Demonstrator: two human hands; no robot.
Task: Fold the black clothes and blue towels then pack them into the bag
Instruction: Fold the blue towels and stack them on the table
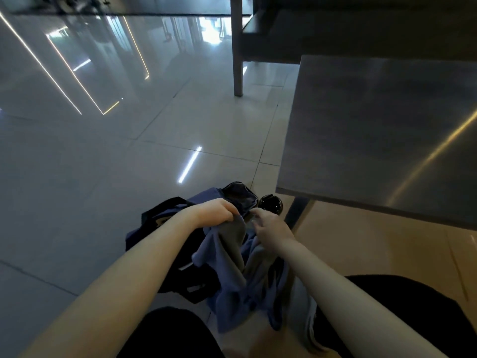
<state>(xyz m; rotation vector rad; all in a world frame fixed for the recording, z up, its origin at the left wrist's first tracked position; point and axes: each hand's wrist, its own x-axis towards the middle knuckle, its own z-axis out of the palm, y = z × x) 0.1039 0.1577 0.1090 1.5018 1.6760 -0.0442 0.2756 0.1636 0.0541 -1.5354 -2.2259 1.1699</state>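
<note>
Above our knees (167, 332) the towel (232, 259) hangs crumpled over the bag (240, 195). Our left hand (219, 210) pinches its top; our right hand (271, 226) is loose-fingered beside it (no grip). Held one-handed, it could slip to the floor.

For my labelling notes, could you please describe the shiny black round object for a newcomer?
Start at the grey metal table on the right. By its leg, on the floor, sits the shiny black round object. Unlike the dark blue bag beside it, it gleams.
</note>
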